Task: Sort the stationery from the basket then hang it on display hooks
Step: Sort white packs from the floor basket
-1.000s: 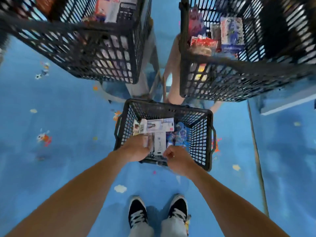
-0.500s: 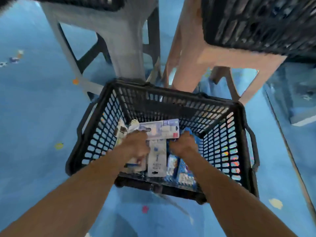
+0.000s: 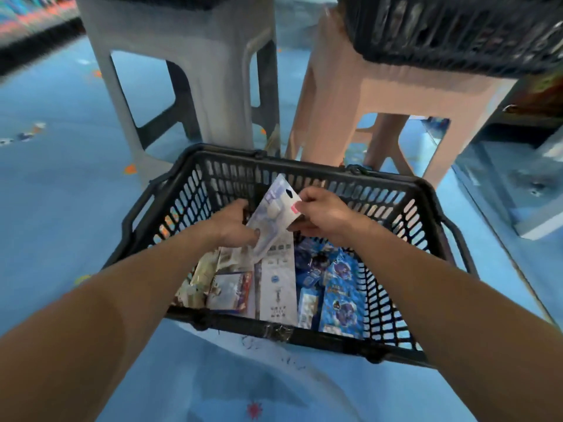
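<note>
A black plastic basket [image 3: 307,335] sits on the blue floor and holds several stationery packs. Both my hands reach into it and hold one pale lilac blister pack [image 3: 274,217], tilted up off the pile. My left hand [image 3: 234,225] grips its lower left edge. My right hand [image 3: 323,216] pinches its upper right corner by a red label. Under it lie a long white card pack [image 3: 278,287], blue packs [image 3: 342,290] on the right and beige and clear packs [image 3: 225,284] on the left.
Behind the basket stand a grey stool [image 3: 189,71] and a pink stool [image 3: 393,95]. A second black basket [image 3: 457,32] rests on the pink stool at the top right. A shelf base [image 3: 536,220] runs along the right side.
The view has come closer to the basket. The lilac pack lay flat across the pile before; now both hands have lifted and tilted it up.
</note>
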Demonstrator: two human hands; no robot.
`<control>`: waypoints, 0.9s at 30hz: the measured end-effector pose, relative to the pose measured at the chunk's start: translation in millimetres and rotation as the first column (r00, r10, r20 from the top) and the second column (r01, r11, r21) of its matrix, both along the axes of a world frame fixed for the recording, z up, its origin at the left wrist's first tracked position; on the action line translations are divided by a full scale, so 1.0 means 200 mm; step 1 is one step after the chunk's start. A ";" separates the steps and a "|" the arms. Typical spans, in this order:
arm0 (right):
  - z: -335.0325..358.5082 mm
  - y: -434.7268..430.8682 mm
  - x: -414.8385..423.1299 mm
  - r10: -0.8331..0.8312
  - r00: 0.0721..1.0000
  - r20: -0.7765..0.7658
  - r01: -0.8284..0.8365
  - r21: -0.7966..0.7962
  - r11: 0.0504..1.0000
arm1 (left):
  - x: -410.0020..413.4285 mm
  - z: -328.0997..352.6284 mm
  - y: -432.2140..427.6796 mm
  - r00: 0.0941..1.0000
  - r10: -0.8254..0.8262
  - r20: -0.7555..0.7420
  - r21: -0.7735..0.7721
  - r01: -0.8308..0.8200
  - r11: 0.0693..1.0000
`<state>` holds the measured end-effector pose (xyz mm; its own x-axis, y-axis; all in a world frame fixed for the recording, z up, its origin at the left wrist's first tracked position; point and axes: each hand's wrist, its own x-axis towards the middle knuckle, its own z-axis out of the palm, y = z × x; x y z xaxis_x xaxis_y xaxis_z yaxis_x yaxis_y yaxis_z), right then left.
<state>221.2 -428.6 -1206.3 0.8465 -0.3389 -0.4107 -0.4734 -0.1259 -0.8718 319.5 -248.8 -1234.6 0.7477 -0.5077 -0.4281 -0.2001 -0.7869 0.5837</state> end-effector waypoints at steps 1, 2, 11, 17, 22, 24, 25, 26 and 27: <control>0.00 0.01 -0.01 -0.003 0.999 0.034 0.003 0.019 1.000 | -0.02 0.02 0.02 0.999 0.026 -0.020 -0.005 -0.026 1.000; 0.01 0.02 -0.01 -0.011 0.998 0.068 0.009 0.036 0.999 | -0.03 0.04 0.04 0.999 0.047 -0.024 -0.016 -0.047 0.999; 0.00 0.05 0.02 -0.152 0.973 0.172 0.121 0.180 0.976 | 0.03 0.12 0.17 0.971 0.076 -0.227 -0.197 -0.123 0.973; -0.32 -0.04 -0.09 0.526 0.664 -0.531 -0.680 -0.721 0.132 | 0.04 0.02 0.17 0.975 0.167 -0.144 -0.216 -0.196 0.957; -0.41 0.04 -0.13 0.560 0.385 -0.734 -0.815 -0.555 -0.167 | 0.06 -0.05 0.19 0.953 0.267 -0.142 -0.207 -0.292 0.934; -0.45 0.05 -0.12 0.567 0.387 -0.727 -0.792 -0.577 -0.198 | 0.06 -0.06 0.18 0.951 0.271 -0.149 -0.206 -0.298 0.932; -0.46 0.05 -0.12 0.581 0.401 -0.708 -0.770 -0.604 -0.204 | 0.06 -0.07 0.17 0.952 0.268 -0.151 -0.205 -0.295 0.933; -0.46 0.05 -0.11 0.600 0.414 -0.685 -0.742 -0.636 -0.214 | 0.06 -0.08 0.16 0.953 0.264 -0.147 -0.204 -0.290 0.935; -0.46 0.05 -0.11 0.620 0.426 -0.659 -0.719 -0.663 -0.211 | 0.06 -0.07 0.16 0.954 0.265 -0.143 -0.197 -0.290 0.936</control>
